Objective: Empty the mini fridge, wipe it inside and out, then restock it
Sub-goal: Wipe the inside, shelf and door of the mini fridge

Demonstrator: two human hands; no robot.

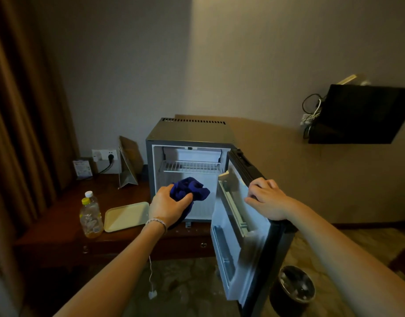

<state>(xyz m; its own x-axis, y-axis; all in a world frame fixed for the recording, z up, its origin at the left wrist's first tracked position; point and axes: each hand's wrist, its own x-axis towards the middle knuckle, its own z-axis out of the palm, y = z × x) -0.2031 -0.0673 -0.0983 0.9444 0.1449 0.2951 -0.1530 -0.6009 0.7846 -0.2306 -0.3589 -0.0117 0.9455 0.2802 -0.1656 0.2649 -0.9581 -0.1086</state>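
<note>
The grey mini fridge stands on a dark wooden desk with its door swung open to the right. Its white inside holds only a wire shelf. My left hand grips a bunched blue cloth in front of the lower compartment. My right hand holds the top edge of the open door, fingers curled over it. Two bottles stand on the desk at the left, a yellow-capped one in front and a white-capped one behind it.
A cream tray lies on the desk beside the bottles. A folded card stand, a small sign and a wall socket sit behind. A dark waste bin stands on the floor under the door. Curtains hang at the left, a television at the right.
</note>
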